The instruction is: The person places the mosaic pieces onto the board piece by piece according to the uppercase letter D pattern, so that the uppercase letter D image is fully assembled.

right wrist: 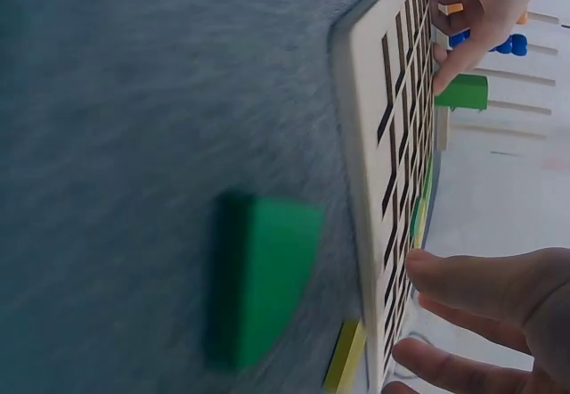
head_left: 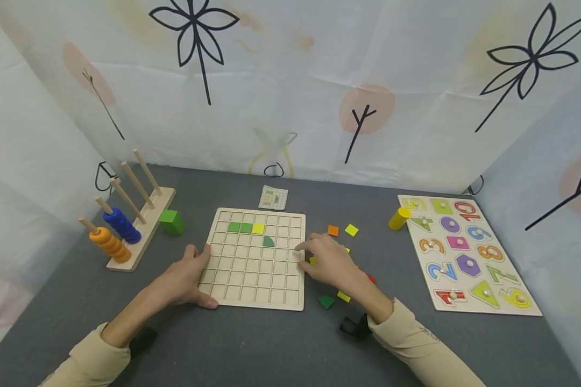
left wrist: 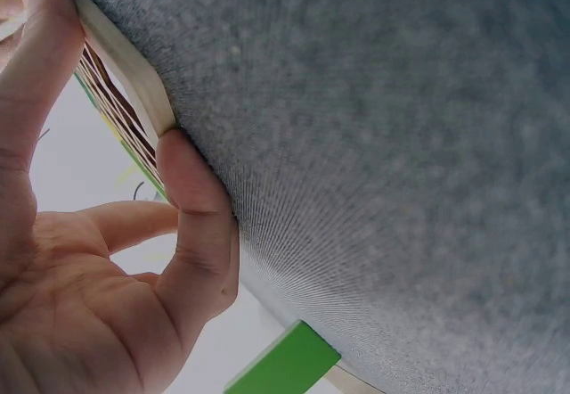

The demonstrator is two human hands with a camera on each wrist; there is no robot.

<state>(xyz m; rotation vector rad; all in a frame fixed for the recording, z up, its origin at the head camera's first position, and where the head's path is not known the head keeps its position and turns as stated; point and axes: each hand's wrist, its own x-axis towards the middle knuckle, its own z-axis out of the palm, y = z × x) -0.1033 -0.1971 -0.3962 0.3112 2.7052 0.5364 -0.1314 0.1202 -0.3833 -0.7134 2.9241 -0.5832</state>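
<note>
A wooden grid board lies flat on the grey table. Two green tiles, a yellow tile and a green quarter-round tile sit in its upper rows. My left hand grips the board's left edge, thumb at the near corner. My right hand lies at the board's right edge with straight fingers and holds nothing. Loose tiles lie around it: orange, yellow, and a green one, which also shows as the green tile in the right wrist view.
A peg stand with blue and orange rings and a green block are at the left. A pattern card lies behind the board. A yellow cylinder and a number puzzle are at the right.
</note>
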